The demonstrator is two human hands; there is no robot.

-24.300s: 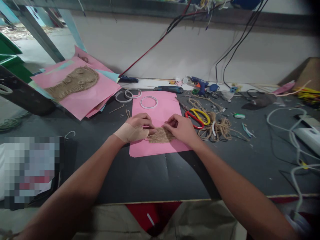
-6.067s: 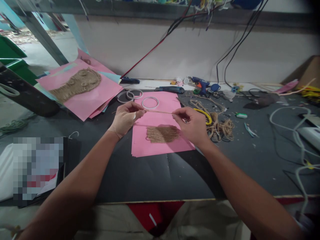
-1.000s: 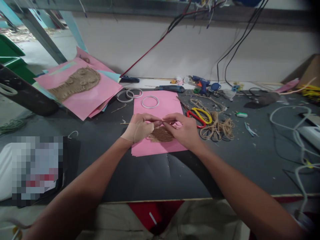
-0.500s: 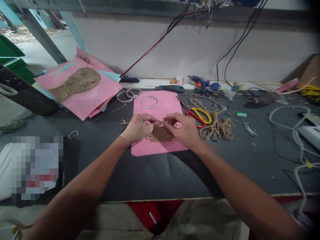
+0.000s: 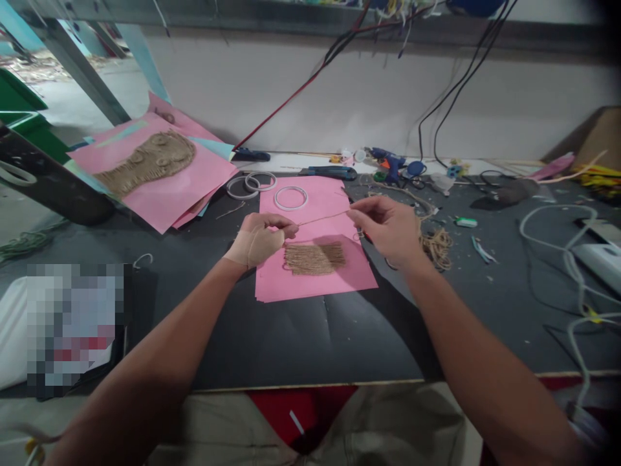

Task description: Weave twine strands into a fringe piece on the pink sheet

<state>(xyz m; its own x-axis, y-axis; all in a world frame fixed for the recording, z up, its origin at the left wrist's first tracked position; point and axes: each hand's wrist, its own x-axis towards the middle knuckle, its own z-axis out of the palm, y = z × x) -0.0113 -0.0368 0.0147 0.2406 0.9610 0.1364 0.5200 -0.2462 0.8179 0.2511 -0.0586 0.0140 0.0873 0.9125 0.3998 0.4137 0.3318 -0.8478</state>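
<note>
A thin brown twine point(image 5: 324, 219) is stretched between my two hands above the pink paper point(image 5: 315, 288). My left hand point(image 5: 264, 239), with a pale covering around its palm and wrist, pinches one end of the stretch. The other end is pinched by my right hand point(image 5: 388, 226), a little higher and to the right. Below the twine, a rectangular patch of brown twine rows point(image 5: 315, 259) lies flat on the paper. One grey ring point(image 5: 291, 198) rests on the paper's upper part. Beyond my right hand sits a loose twine bundle point(image 5: 436, 248), partly hidden.
Two overlapping rings point(image 5: 243, 188) lie left of the paper. A blue cutter point(image 5: 332, 172) and a blue glue gun point(image 5: 394, 162) are at the back. Papers with a twine shape point(image 5: 165, 158) stand back left; a white cable point(image 5: 575, 259) curls at right.
My hands have moved apart, the right one rightward and slightly up, the left slightly left. The twine now shows taut between them, and the patch is uncovered. My right hand now hides the scissors' handles.
</note>
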